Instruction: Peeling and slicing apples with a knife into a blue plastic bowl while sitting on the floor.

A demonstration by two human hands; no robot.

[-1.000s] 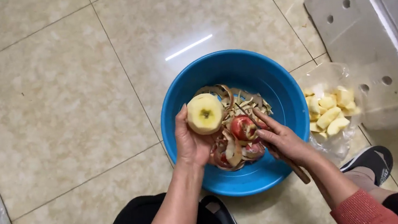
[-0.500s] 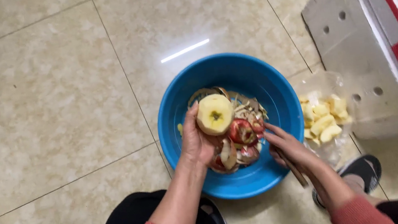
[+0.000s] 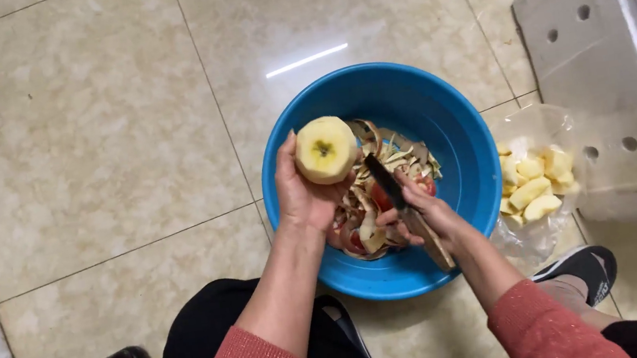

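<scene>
Fingers of the left hand [image 3: 300, 197] wrap a pale yellow peeled apple [image 3: 325, 150], holding it up above the round blue plastic basin [image 3: 455, 134] of red and tan peelings [image 3: 376, 216]. Beside it, the right hand [image 3: 428, 214] clasps a wooden-handled dark-bladed knife [image 3: 407, 208], tip near the apple. Rightmost, a clear plastic bag [image 3: 531, 128] holds cut apple chunks [image 3: 533, 181].

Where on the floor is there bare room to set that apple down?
Bare tile floor lies left of the blue basin and beyond it. Crowded: the basin holds peels, and the bag of apple pieces sits between basin and box.
</scene>
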